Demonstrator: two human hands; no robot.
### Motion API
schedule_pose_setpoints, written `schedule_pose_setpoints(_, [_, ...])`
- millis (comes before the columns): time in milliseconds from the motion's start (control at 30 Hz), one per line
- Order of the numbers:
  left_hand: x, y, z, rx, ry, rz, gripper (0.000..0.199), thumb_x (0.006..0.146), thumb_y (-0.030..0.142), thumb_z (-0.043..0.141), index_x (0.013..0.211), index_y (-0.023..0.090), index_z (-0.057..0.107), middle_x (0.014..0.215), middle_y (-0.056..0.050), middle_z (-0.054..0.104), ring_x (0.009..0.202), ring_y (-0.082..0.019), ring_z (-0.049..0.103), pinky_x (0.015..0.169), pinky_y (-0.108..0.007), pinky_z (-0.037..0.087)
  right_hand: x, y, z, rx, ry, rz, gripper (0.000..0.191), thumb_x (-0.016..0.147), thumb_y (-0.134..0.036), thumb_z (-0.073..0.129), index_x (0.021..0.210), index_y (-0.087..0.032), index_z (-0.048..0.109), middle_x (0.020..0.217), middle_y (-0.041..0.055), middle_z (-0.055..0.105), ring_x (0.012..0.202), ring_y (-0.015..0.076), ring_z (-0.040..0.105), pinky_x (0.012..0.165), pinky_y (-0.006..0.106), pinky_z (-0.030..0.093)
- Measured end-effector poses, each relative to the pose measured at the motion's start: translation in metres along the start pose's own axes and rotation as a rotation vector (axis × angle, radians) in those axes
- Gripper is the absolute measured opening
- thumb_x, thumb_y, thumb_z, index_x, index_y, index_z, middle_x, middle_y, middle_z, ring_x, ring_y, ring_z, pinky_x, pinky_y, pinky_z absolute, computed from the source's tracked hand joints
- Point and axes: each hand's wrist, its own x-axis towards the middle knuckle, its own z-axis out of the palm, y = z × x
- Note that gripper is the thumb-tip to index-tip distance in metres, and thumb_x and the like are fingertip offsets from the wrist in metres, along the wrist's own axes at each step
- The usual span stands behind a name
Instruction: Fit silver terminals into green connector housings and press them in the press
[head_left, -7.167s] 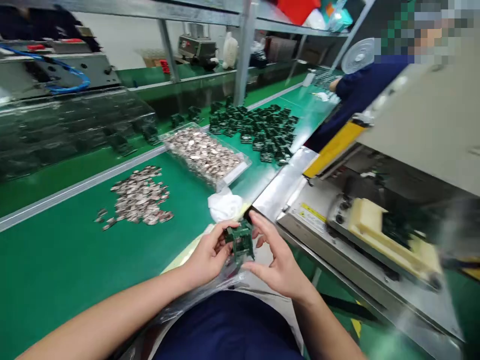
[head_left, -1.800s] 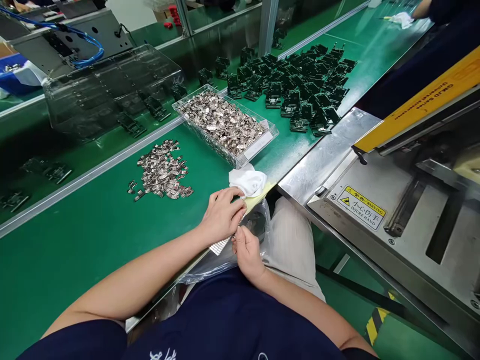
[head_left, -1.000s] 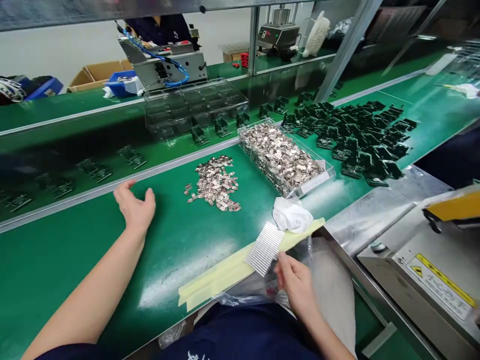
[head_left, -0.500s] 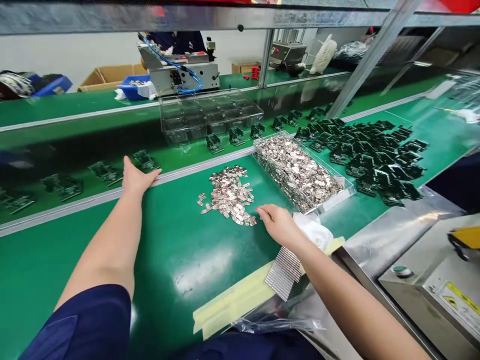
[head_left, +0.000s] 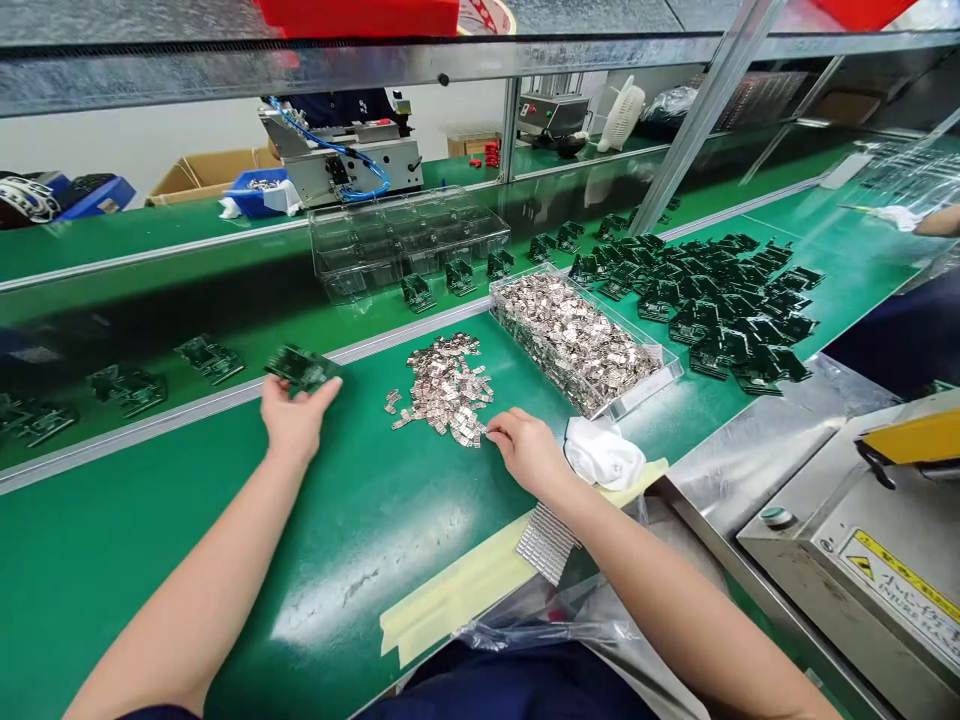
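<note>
My left hand grips a green circuit board between thumb and fingers, held above the front bench near the metal rail. At the right edge of a loose pile of small silvery metal pieces, my right hand has its thumb and fingertips pinched together; whether a piece sits between them is too small to tell. Beyond the pile to the right stands a clear tray heaped with similar metal pieces. Several more boards lie on the green strip behind the rail, left of my left hand.
Many dark green boards are heaped at the right. A white cloth, yellow tape and a ridged metallic sheet lie by my right forearm. A machine borders the bench. A co-worker's gloved hand shows at far right.
My left hand has lifted a circuit board from the strip behind the rail and drawn it toward me. My right hand stays pinched beside the pile. The co-worker's forearm has come into view.
</note>
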Motion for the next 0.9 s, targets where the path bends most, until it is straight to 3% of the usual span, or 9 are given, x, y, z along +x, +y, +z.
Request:
schedule_pose_setpoints(100, [-0.072, 0.042, 0.024, -0.332, -0.16, -0.218, 0.068, 0.054, 0.037, 0.088, 0.101, 0.023, 0.04, 0.104, -0.002, 0.063, 0.091, -0.016, 0.067, 0.086, -0.033, 0.057, -0.012, 0.004, -0.008, 0.101, 0.012, 0.014, 0.016, 0.088, -0.014, 0.061, 0.102, -0.021, 0.065, 0.078, 0.0016, 0.069, 0.075, 0.0182, 0.066, 0.067, 0.027, 0.047])
schedule_pose_setpoints(200, [-0.128, 0.092, 0.047, -0.547, -0.401, -0.411, 0.064, 0.055, 0.024, 0.089, 0.1, 0.023, 0.044, 0.102, -0.001, 0.068, 0.087, -0.015, 0.07, 0.082, -0.029, 0.059, -0.034, 0.005, -0.021, 0.332, 0.047, 0.089, 0.012, 0.082, -0.023, 0.069, 0.093, -0.02, 0.065, 0.064, -0.0019, 0.066, 0.059, 0.0168, 0.062, 0.054, 0.026, 0.046])
schedule_pose_setpoints(267, [-0.152, 0.119, 0.06, -0.612, -0.539, -0.465, 0.058, 0.06, 0.022, 0.087, 0.101, 0.023, 0.045, 0.101, 0.0, 0.069, 0.084, -0.015, 0.071, 0.08, -0.029, 0.061, -0.053, 0.003, -0.033, 0.45, 0.118, 0.079, 0.007, 0.082, -0.027, 0.068, 0.084, -0.02, 0.067, 0.067, 0.0005, 0.068, 0.061, 0.0171, 0.063, 0.055, 0.027, 0.048])
schedule_pose_setpoints(367, [-0.175, 0.147, 0.077, -0.689, -0.716, -0.459, 0.054, 0.068, 0.024, 0.083, 0.107, 0.023, 0.046, 0.1, -0.001, 0.067, 0.08, -0.015, 0.071, 0.076, -0.03, 0.062, -0.084, 0.0, -0.052, 0.46, 0.227, -0.024, 0.014, 0.09, -0.025, 0.058, 0.093, -0.021, 0.072, 0.086, 0.005, 0.071, 0.078, 0.0183, 0.066, 0.069, 0.029, 0.051])
schedule_pose_setpoints(467, [-0.192, 0.16, 0.089, -0.734, -0.839, -0.38, 0.056, 0.072, 0.025, 0.079, 0.118, 0.025, 0.047, 0.101, -0.002, 0.065, 0.077, -0.013, 0.069, 0.069, -0.026, 0.061, -0.109, 0.0, -0.06, 0.522, 0.302, -0.009, 0.015, 0.09, -0.022, 0.058, 0.096, -0.022, 0.072, 0.088, 0.0046, 0.069, 0.079, 0.0171, 0.064, 0.07, 0.029, 0.05])
schedule_pose_setpoints(567, [-0.207, 0.164, 0.093, -0.684, -0.862, -0.276, 0.048, 0.077, 0.023, 0.075, 0.118, 0.025, 0.05, 0.105, -0.004, 0.062, 0.082, -0.013, 0.066, 0.072, -0.024, 0.058, -0.124, 0.0, -0.055, 0.664, 0.375, 0.121, 0.014, 0.084, -0.021, 0.064, 0.097, -0.021, 0.066, 0.079, 0.0019, 0.067, 0.07, 0.0155, 0.062, 0.065, 0.027, 0.05])
schedule_pose_setpoints(733, [-0.218, 0.162, 0.09, -0.617, -0.893, -0.188, 0.043, 0.082, 0.021, 0.07, 0.12, 0.026, 0.05, 0.1, -0.003, 0.062, 0.083, -0.012, 0.063, 0.073, -0.022, 0.055, -0.129, -0.004, -0.041, 0.713, 0.373, 0.265, 0.022, 0.077, -0.018, 0.066, 0.098, -0.021, 0.058, 0.076, -0.0007, 0.067, 0.064, 0.0139, 0.059, 0.059, 0.026, 0.046])
schedule_pose_setpoints(900, [-0.218, 0.159, 0.086, -0.596, -0.935, -0.127, 0.042, 0.086, 0.022, 0.065, 0.124, 0.028, 0.048, 0.1, -0.003, 0.062, 0.082, -0.012, 0.062, 0.072, -0.021, 0.053, -0.127, -0.008, -0.037, 0.697, 0.397, 0.3, 0.027, 0.074, -0.016, 0.066, 0.097, -0.022, 0.053, 0.072, -0.0033, 0.065, 0.061, 0.0125, 0.056, 0.057, 0.024, 0.042])
